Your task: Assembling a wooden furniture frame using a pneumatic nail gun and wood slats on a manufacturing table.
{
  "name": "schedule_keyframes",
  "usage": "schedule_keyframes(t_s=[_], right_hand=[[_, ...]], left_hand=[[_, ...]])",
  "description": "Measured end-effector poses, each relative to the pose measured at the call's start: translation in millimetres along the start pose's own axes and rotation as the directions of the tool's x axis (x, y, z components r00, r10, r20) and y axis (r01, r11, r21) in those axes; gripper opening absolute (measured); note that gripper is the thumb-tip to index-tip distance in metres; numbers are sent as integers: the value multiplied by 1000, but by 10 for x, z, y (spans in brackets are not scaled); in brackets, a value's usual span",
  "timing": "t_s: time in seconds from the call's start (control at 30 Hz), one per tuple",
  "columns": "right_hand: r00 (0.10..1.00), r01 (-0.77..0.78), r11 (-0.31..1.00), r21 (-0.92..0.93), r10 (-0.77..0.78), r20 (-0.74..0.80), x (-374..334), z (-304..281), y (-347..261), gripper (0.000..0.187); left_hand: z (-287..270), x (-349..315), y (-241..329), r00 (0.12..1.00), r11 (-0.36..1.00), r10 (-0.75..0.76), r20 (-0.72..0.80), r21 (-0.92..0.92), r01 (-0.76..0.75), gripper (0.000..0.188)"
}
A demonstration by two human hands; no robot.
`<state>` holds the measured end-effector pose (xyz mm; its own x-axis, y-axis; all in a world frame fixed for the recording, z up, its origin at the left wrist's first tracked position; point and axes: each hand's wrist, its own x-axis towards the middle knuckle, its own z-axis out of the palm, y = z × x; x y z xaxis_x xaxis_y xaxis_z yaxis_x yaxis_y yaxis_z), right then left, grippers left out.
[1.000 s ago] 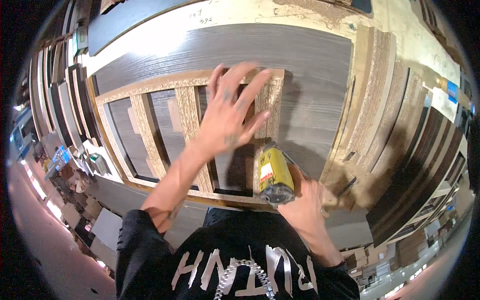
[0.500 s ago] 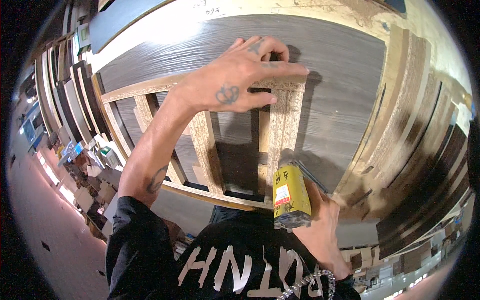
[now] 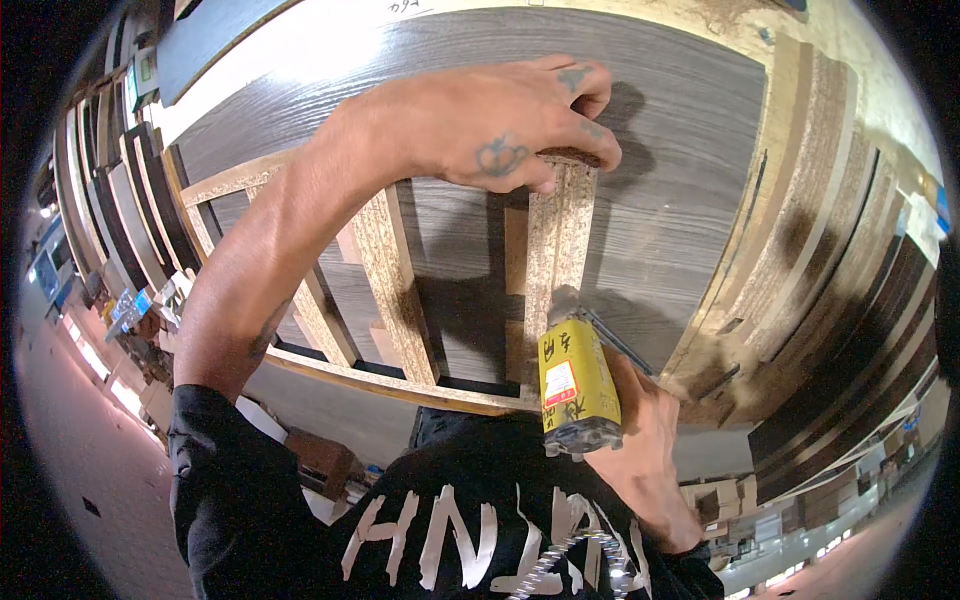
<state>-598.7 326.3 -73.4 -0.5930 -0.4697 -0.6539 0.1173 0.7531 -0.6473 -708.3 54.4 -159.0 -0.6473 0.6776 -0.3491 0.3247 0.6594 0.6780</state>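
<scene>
A slatted particleboard frame (image 3: 397, 290) lies on a dark grey wood-grain panel (image 3: 670, 200). My left hand (image 3: 520, 130) reaches across its far side, fingers and thumb closed around the far right corner. The forearm covers part of the far rail. In my right hand (image 3: 645, 415), held by its handle, is a yellow nail gun (image 3: 580, 375) with a black end cap. Its nose is at the near part of the frame's right-hand piece; the gun's body hides whether it touches. The fingers on the handle are partly hidden behind the gun.
Stacked board edges (image 3: 800, 230) rise along the right, with dark strips (image 3: 850, 370) beyond them. Upright boards (image 3: 110, 200) stand in a row at the left. A blue-grey board (image 3: 215, 45) lies at the far left, and a chain (image 3: 575, 550) hangs before my shirt.
My left hand has shifted right, and its fingers, spread before, have closed down over the frame's corner. The nail gun has moved slightly up and left.
</scene>
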Motion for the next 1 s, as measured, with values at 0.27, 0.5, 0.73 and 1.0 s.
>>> schedule_keyframes(t_s=[0.27,0.5,0.73,1.0], right_hand=[[999,33,999,-40,-33,-3,23,-4,-6,48],[998,29,999,-13,-28,61,17,-11,42,51],[999,48,999,-22,-48,3,10,19,52,52],[997,72,996,-56,-72,-2,-7,15,95,51]], left_hand=[[15,7,-6,1000,999,22,-23,-27,-22,47],[-12,35,-21,998,997,69,13,37,-69,47],[-1,68,-53,997,997,73,13,40,-73,46],[43,56,-48,998,998,61,-10,28,-61,45]])
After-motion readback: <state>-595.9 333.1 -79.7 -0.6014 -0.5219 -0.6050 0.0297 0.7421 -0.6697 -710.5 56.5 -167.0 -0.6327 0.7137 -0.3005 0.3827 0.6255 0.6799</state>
